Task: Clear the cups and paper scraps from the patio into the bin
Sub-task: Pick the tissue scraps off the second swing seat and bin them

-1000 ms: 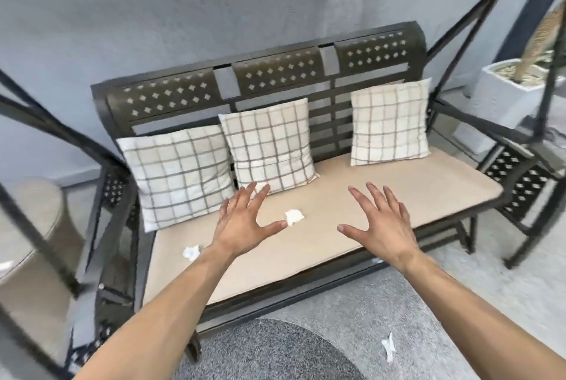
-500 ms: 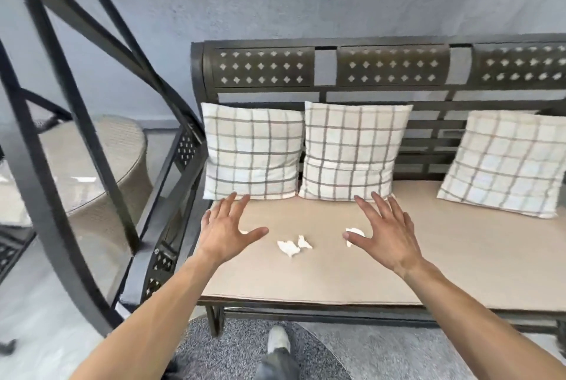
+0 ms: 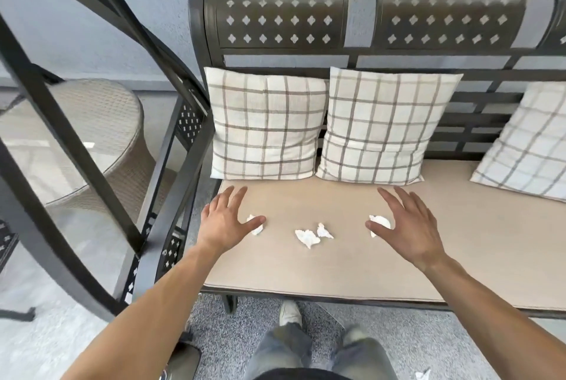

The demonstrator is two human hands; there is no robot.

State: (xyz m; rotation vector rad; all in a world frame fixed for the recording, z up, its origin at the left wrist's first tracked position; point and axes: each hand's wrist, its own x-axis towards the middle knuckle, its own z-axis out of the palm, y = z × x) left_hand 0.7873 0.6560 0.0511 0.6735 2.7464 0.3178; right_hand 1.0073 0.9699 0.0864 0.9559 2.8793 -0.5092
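Several crumpled white paper scraps lie on the beige seat cushion (image 3: pixel 321 269) of a dark metal swing bench. My left hand (image 3: pixel 225 220) hovers open over the cushion's left end, its thumb lying across the leftmost scrap (image 3: pixel 256 228). Two scraps sit together in the middle, a larger one (image 3: pixel 306 237) and a smaller one (image 3: pixel 323 230). My right hand (image 3: pixel 409 223) is open too, thumb touching a fourth scrap (image 3: pixel 379 221). Neither hand holds anything. One more scrap (image 3: pixel 422 374) lies on the floor at the bottom right. No cups and no bin are in view.
Three checked pillows (image 3: pixel 266 125) (image 3: pixel 379 125) (image 3: pixel 526 146) lean against the bench back. Dark slanted frame bars (image 3: pixel 70 140) cross the left side. Behind them stands a round wicker table (image 3: pixel 92 128) with a glass top. My legs and a shoe (image 3: pixel 289 312) are on a grey rug.
I have stepped closer and leaned over the bench, so the view looks more steeply down. Both open hands have come down nearer the scraps, each thumb now at one.
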